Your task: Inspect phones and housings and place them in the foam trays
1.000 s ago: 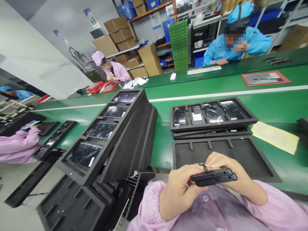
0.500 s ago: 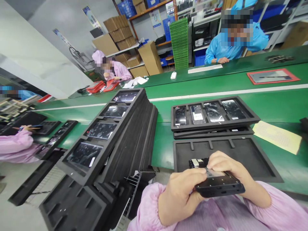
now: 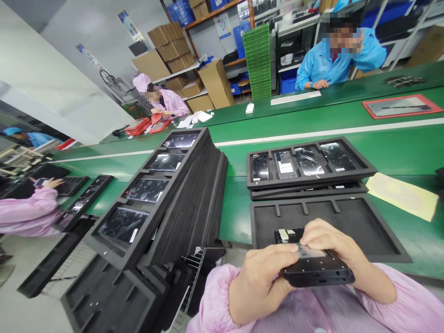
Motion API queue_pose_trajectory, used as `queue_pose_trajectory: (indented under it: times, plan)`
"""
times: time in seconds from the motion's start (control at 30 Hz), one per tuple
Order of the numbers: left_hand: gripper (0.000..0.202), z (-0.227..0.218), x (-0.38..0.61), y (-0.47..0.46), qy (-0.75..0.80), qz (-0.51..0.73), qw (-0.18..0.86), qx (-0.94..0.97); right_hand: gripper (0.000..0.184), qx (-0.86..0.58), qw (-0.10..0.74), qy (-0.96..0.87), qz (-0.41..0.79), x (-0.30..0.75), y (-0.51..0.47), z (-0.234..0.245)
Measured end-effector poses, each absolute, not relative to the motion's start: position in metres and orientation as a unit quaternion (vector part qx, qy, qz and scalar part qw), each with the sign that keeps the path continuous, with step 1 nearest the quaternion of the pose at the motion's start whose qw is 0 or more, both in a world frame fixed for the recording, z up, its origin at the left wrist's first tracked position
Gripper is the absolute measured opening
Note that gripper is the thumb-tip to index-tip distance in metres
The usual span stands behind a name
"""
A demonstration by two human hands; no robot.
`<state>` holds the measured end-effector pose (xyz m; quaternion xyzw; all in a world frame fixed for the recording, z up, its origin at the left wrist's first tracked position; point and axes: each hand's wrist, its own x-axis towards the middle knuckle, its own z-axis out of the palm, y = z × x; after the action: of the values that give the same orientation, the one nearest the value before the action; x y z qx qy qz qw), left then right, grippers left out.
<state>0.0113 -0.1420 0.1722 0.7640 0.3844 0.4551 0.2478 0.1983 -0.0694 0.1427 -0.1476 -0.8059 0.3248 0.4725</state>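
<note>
A black smartphone (image 3: pixel 314 268), with its inner frame and a grey battery-like panel showing on top, is held low in front of my body. My left hand (image 3: pixel 265 280) is closed on its left side, thumb on top and fingers beneath. On the right side my right hand (image 3: pixel 338 245) grips it, fingertips pressed on the grey panel. The phone's far end, with pale patches, overlaps the near edge of a black foam tray (image 3: pixel 360 226) with bare slots. Just behind lies a stack of foam trays (image 3: pixel 312 180) holding phones, one with a white label.
A tall, leaning stack of foam trays (image 3: pixel 194 203) with phones stands at left, above a wire rack (image 3: pixel 189 282). A yellow paper (image 3: pixel 402 196) lies on the green bench at right. Co-workers sit across the bench (image 3: pixel 342 60) and at far left (image 3: pixel 31 208).
My hands and the phone stay nearly still. The view shifts slightly. At far left, a co-worker's hand has moved right, and the co-worker across in pink has lowered a hand.
</note>
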Motion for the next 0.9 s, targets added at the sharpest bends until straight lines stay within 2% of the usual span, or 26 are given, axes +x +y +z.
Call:
queue_pose_trajectory:
  times: [0.17,0.27,0.4,0.5,0.57,0.67,0.73,0.8,0.87,0.9]
  plan:
    - [0.024,0.171,0.011,-0.143,0.39,0.443,0.255,0.766,0.014,-0.145,0.468,-0.818,0.301,0.2,-0.067,0.148]
    - [0.023,0.174,0.01,-0.141,0.402,0.431,0.244,0.77,0.012,-0.16,0.438,-0.848,0.251,0.207,-0.067,0.152]
    - [0.025,0.179,0.011,-0.134,0.435,0.321,0.253,0.803,0.03,-0.191,0.35,-0.909,0.123,0.214,-0.072,0.164]
    - [0.022,0.172,0.013,-0.127,0.479,0.269,0.282,0.787,0.021,-0.191,0.329,-0.923,0.056,0.21,-0.072,0.167]
    - [0.022,0.16,0.016,-0.123,0.544,0.331,0.317,0.703,0.017,-0.205,0.342,-0.916,0.04,0.204,-0.069,0.166]
    - [0.054,0.138,0.024,-0.122,0.628,0.521,0.361,0.451,0.011,-0.259,0.385,-0.886,0.009,0.199,-0.067,0.159]
    - [0.075,0.127,0.032,-0.122,0.603,0.595,0.455,0.274,0.009,-0.304,0.418,-0.856,-0.004,0.197,-0.07,0.153]
    - [0.085,0.124,0.042,-0.123,0.496,0.586,0.62,0.161,0.01,-0.33,0.435,-0.838,-0.002,0.195,-0.077,0.145]
    - [0.081,0.129,0.049,-0.122,0.379,0.548,0.735,0.124,0.009,-0.302,0.437,-0.847,0.004,0.192,-0.084,0.137]
    - [0.076,0.133,0.052,-0.122,0.347,0.54,0.757,0.122,0.009,-0.275,0.437,-0.856,0.003,0.191,-0.087,0.133]
